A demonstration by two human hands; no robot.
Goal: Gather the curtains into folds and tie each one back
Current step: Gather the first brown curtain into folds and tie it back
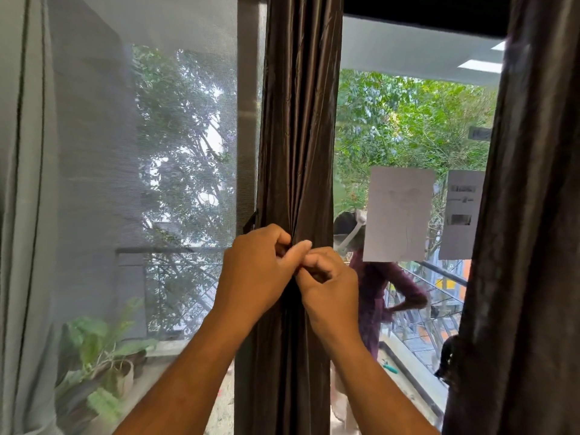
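**Two hands fastening a tie around a gathered brown curtain**

A dark brown curtain (298, 136) hangs in the centre of the frame, already bunched into narrow vertical folds. Its long axis runs straight up and down, from the top edge to the bottom edge, in front of a window frame.

Just below mid-frame, the left hand (260, 271) and the right hand (329, 287) meet at the front of the bundle, touching each other. Both have curled fingers pinching something small and dark at the gathered waist, likely the tie-back; it is mostly hidden by the fingers.

Judging by this, the gathering of this curtain is done and the tying is under way but not finished.

A second brown curtain (518, 215) fills the right edge; it looks cinched at lower right, though I cannot tell for sure. A pale sheer curtain (25, 215) hangs loose at the left edge.
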